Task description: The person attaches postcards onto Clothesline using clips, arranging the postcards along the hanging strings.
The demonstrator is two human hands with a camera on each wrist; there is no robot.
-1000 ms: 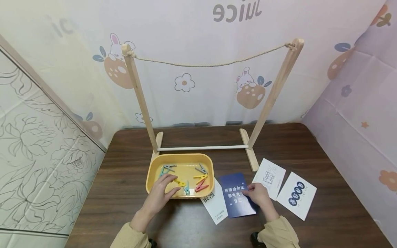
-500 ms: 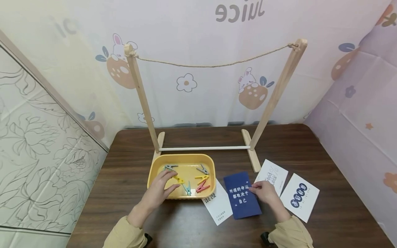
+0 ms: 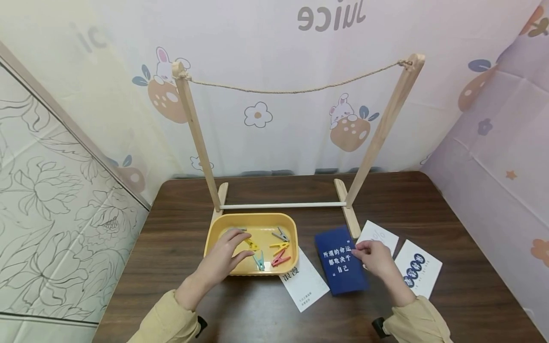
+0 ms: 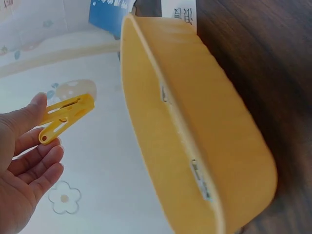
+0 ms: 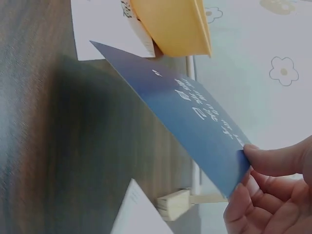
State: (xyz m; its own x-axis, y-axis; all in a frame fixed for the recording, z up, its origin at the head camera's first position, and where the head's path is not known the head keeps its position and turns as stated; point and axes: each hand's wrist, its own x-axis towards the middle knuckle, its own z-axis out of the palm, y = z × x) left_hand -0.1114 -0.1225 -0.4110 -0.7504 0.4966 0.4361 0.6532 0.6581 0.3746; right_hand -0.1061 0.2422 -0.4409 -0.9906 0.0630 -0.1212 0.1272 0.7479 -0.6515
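Observation:
Above the yellow tub [image 3: 296, 228], my left hand [image 3: 225, 255] pinches a yellow clothespin [image 4: 68, 114] by its handle ends, between thumb and fingers. In the left wrist view the clothespin is raised off the tub's floor. My right hand [image 3: 377, 257] pinches the right edge of a dark blue card [image 3: 340, 262] with white writing. Seen from the right wrist, that card is lifted and tilted over the table, thumb on its printed face. In the tub lie a grey clothespin [image 3: 280, 234], a red clothespin [image 3: 280, 258], a teal clothespin [image 3: 259, 260] and another yellow one.
A wooden stand [image 3: 377, 138] with a rope [image 3: 274, 91] strung between its posts rises behind the tub. A white card [image 3: 302, 286] lies partly beside the tub. Two more white cards, one with blue ovals [image 3: 422, 271], lie at the right of the table [image 3: 257, 314].
The blue card has come up off the table and shifted right with my right hand. My left hand has lifted the yellow clothespin slightly.

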